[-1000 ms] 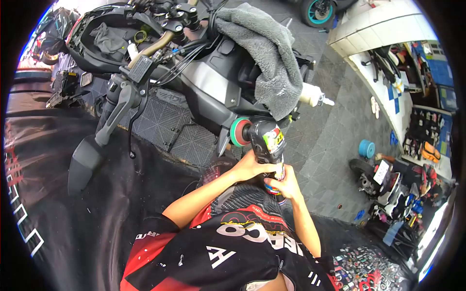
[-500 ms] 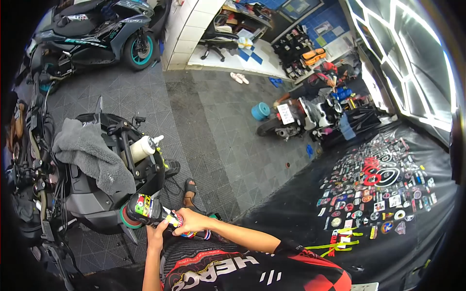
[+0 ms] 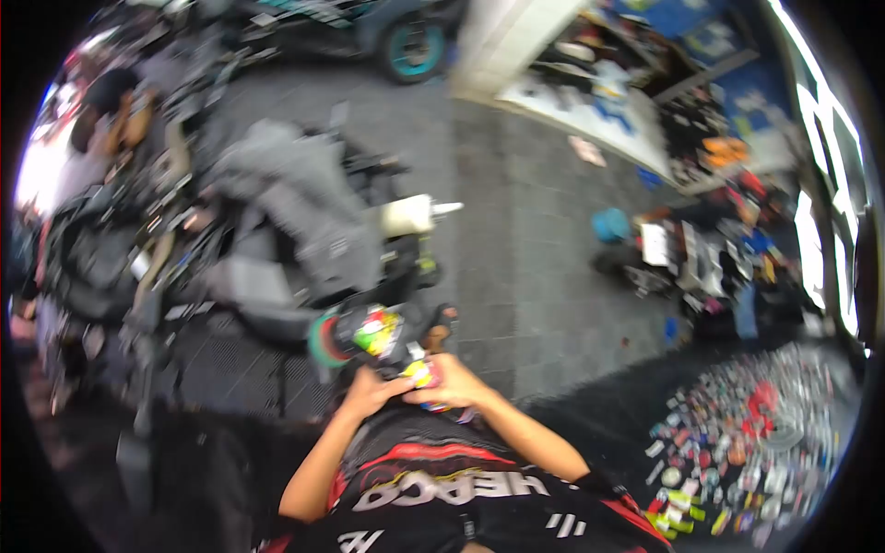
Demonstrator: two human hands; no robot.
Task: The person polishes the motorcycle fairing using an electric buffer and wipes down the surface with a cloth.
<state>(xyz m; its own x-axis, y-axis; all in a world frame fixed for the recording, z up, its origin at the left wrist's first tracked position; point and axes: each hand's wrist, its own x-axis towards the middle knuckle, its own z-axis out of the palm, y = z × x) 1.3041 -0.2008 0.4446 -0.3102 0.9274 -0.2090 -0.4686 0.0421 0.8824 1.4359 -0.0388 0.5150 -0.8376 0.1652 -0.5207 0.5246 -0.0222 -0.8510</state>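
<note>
Close to my body is a polisher [image 3: 376, 330], its dark housing covered in bright stickers and a green-and-red pad [image 3: 324, 341] at its left end. My left hand [image 3: 371, 392] is closed on its handle, and my right hand [image 3: 450, 382] wraps the handle from the other side. The pad is by the dark rear panel [image 3: 267, 286] of a partly stripped motorcycle; blur hides whether they touch. Over that motorcycle lies a grey towel [image 3: 309, 217]. A pale bottle with a nozzle [image 3: 406, 217] lies tilted beside the towel.
A motorcycle with a teal wheel [image 3: 413, 51] stands at the back. To the right are a blue bucket [image 3: 610, 225] and another motorcycle [image 3: 691, 253], with a person near it. A sticker-covered black sheet [image 3: 737, 442] lies at lower right. At far left is another person [image 3: 115, 111].
My view has swung left and blurred, so the scene sits further right. Both hands still hold the polisher, whose pad remains near the rear panel. A person shows more fully at far left.
</note>
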